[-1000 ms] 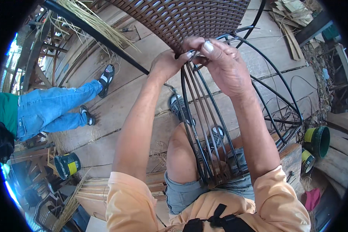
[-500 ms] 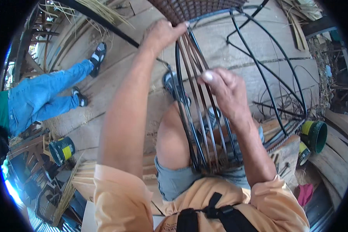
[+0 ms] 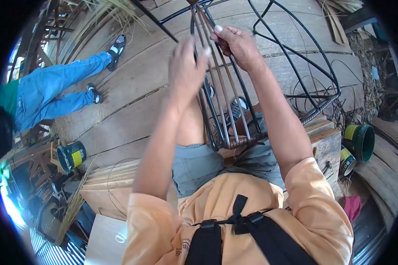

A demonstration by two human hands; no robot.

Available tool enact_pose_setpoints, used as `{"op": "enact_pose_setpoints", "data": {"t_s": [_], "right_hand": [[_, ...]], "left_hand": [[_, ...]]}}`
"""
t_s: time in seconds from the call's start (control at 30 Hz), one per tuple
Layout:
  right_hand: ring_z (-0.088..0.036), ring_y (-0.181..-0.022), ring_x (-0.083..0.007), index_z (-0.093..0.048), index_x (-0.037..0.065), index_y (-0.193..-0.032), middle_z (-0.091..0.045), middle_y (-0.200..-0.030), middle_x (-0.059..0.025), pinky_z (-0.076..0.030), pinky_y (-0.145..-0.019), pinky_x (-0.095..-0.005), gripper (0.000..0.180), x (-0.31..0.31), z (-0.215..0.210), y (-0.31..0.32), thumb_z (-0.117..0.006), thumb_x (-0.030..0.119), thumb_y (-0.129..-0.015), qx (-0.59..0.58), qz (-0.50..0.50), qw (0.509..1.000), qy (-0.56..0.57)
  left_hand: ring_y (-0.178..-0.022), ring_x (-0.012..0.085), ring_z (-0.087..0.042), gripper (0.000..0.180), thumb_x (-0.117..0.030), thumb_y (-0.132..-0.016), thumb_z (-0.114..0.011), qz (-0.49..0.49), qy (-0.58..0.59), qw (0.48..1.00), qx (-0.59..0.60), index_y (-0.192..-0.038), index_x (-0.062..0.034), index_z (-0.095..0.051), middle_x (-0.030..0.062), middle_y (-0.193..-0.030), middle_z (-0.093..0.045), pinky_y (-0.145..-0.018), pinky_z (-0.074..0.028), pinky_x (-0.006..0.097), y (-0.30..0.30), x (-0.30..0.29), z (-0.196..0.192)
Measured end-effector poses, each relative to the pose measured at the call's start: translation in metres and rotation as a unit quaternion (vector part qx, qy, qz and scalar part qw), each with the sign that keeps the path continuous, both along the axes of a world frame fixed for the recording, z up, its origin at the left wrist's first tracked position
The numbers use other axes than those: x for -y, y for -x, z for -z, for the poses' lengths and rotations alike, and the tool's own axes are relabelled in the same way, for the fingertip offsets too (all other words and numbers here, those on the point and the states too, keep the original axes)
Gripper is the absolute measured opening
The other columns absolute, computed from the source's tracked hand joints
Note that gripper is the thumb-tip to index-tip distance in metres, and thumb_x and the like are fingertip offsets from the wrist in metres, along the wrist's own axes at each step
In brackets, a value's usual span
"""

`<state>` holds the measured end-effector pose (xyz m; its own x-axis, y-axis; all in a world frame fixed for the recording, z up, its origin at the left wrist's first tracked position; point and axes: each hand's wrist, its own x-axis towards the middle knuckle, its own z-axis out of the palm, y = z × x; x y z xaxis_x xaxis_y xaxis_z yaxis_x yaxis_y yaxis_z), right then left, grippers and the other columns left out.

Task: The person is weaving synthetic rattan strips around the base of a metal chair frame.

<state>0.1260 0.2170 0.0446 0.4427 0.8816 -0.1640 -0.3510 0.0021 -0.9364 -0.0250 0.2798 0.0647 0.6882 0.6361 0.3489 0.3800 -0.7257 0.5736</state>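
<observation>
A black metal furniture frame [image 3: 242, 76] leans across my lap, with several brown strips [image 3: 229, 91] stretched lengthwise between its bars. My left hand [image 3: 186, 70], smeared by motion, is at the left side of the strips; whether it grips any of them is unclear. My right hand [image 3: 239, 45] is closed at the right of the strips' upper part, thumb and curled fingers close to the outer strip. What it pinches, if anything, is too small to make out. Along the lower bar, brown wrapping [image 3: 247, 140] surrounds the ends of the strips.
Curved black rods [image 3: 292, 66] of the frame spread out to the right. On the left stand a person's jeans-clad legs [image 3: 62, 88]. Dark buckets with yellow labels sit at left [image 3: 71, 157] and right [image 3: 361, 142]. Stacked boards [image 3: 115, 179] lie beside me, and loose fibres [image 3: 112, 11] lie at the back.
The frame has shifted upward in view, and its brown woven part has mostly left the picture. My left hand has come down from the top of the strips; my right hand has moved up.
</observation>
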Motion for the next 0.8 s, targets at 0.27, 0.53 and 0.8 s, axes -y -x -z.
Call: {"op": "enact_pose_setpoints", "data": {"t_s": [0.27, 0.53, 0.8], "right_hand": [[-0.038, -0.052, -0.0052, -0.062, 0.007, -0.075, -0.045, -0.059, 0.0049, -0.03, -0.046, -0.0198, 0.025, -0.004, 0.013, 0.001, -0.059, 0.03, -0.085, -0.001, -0.02, 0.999, -0.031], [-0.046, -0.06, -0.0053, -0.064, 0.007, -0.079, -0.055, -0.068, 0.0021, -0.037, -0.05, -0.0193, 0.027, 0.008, 0.003, 0.012, -0.059, 0.033, -0.085, 0.081, 0.01, 0.996, -0.035], [-0.049, -0.068, -0.0081, -0.062, 0.009, -0.081, -0.059, -0.075, 0.0016, -0.038, -0.056, -0.0234, 0.024, 0.023, 0.002, 0.017, -0.058, 0.032, -0.085, -0.002, 0.035, 0.999, -0.032]], "left_hand": [[-0.113, 0.0373, -0.044, 0.025, -0.014, -0.084, -0.055, -0.004, 0.102, 0.994, 0.04, -0.104, 0.0009, -0.054, 0.0214, -0.125, -0.04, -0.093, -0.038, 0.042, 0.079, 0.152, -0.007], [-0.122, 0.0384, -0.033, 0.052, 0.001, -0.07, -0.059, -0.025, 0.095, 0.995, 0.009, -0.119, -0.0004, -0.042, 0.0226, -0.132, -0.031, -0.101, -0.03, 0.044, 0.096, 0.181, -0.011], [-0.124, 0.0395, -0.03, 0.069, 0.002, -0.068, -0.061, -0.008, 0.116, 0.992, 0.055, -0.129, 0.0011, -0.029, 0.025, -0.133, -0.028, -0.105, -0.027, 0.043, 0.103, 0.183, -0.002]]}}
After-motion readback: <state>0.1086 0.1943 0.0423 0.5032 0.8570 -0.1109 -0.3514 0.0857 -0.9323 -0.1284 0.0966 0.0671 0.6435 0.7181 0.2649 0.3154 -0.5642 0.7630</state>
